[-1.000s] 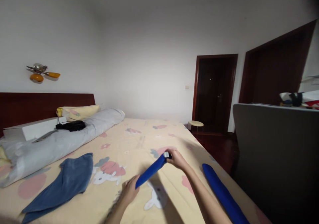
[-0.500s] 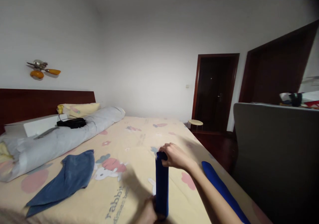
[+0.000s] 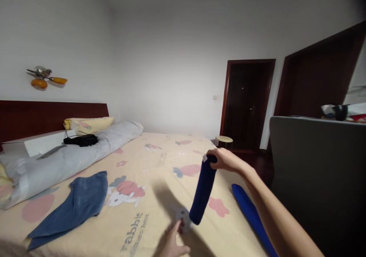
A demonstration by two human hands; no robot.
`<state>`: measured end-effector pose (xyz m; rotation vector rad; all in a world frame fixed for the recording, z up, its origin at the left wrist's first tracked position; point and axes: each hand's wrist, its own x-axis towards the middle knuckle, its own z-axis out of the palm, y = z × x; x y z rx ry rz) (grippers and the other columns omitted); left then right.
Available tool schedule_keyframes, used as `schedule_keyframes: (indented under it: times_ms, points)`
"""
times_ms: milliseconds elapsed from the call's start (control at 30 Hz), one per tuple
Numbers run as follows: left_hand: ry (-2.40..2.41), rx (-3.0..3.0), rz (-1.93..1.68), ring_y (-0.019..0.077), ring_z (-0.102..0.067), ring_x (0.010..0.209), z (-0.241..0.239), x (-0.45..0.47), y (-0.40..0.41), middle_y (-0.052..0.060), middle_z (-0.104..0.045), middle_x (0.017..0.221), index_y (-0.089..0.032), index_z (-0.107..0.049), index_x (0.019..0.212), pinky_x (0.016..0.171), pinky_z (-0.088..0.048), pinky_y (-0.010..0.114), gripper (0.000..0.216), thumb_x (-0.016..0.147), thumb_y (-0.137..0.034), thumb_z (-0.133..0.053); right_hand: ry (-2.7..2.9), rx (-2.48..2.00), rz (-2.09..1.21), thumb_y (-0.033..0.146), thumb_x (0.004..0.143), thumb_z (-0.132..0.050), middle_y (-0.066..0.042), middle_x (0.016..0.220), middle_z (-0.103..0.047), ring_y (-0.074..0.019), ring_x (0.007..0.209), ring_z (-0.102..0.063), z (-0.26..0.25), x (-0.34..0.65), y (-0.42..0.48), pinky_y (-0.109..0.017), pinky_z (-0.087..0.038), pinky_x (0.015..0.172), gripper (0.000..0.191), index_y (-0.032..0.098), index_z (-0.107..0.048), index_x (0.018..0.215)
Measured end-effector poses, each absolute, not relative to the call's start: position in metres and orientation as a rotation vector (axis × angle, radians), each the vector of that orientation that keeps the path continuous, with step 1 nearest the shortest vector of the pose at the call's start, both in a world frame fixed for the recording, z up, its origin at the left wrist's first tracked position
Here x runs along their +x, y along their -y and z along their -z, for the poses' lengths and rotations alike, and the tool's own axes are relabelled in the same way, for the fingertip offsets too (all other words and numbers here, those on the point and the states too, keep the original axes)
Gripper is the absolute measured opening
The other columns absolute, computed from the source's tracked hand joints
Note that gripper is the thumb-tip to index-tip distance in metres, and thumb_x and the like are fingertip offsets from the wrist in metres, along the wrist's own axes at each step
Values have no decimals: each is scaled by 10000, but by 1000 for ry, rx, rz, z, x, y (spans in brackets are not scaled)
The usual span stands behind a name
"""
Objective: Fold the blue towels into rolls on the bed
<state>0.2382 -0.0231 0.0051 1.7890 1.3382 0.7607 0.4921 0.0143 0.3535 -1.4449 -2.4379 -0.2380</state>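
My right hand [image 3: 224, 159] is closed on the top end of a folded blue towel [image 3: 202, 190], a long narrow strip with a small white tag at its upper corner. The towel hangs tilted above the bed, its lower end toward the left. My left hand [image 3: 173, 241] is below and to the left of that end, over the bed, with thumb and fingers apart and nothing in it. A second folded blue strip of cloth [image 3: 251, 217] lies along the bed's right side, partly behind my right forearm. At the left a greyish-blue cloth [image 3: 76, 203] lies spread on the bed.
The bed [image 3: 160, 154] has a cream sheet with rabbit and carrot prints. A rolled grey quilt [image 3: 57, 169] lies by the headboard [image 3: 54, 114], carrying a black item [image 3: 81, 140] beside a white box [image 3: 48, 142]. A grey panel [image 3: 314, 173] stands right; a stool [image 3: 223, 139] is near the door.
My right hand has raised the folded towel and moved it right, tilting it. My left hand has let go of its lower end and opened.
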Motion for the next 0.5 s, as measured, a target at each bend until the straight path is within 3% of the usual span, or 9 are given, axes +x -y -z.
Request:
schedule_keyframes:
  times_ms: [133, 300, 500]
  points:
    - [-1384, 1909, -751, 247, -532, 1186, 6, 235, 21, 52, -613, 1289, -256, -478, 1390, 1051, -370, 317, 844, 572, -199, -678, 2246, -1628, 446, 195, 719, -597, -80, 897, -706, -182, 754, -623, -361, 543, -39, -254, -383, 645, 335, 173, -675, 1044]
    - [-1388, 1971, -718, 245, -532, 1192, 8, 235, 21, 31, -621, 1287, -284, -511, 1362, 1060, -362, 322, 795, 584, -183, -642, 2014, -1707, 751, 210, 788, -598, -138, 1030, -697, -247, 941, -615, -345, 615, -50, -323, -403, 783, 362, 119, -640, 1135]
    - [-1418, 1976, -709, 239, -529, 1199, -3, 237, 28, 27, -618, 1291, -276, -525, 1348, 1056, -361, 315, 747, 611, -191, -616, 1773, -1600, 1072, 287, 968, -343, -204, 1196, -644, -263, 1105, -560, -245, 692, -17, -374, -382, 898, 415, 93, -609, 1221]
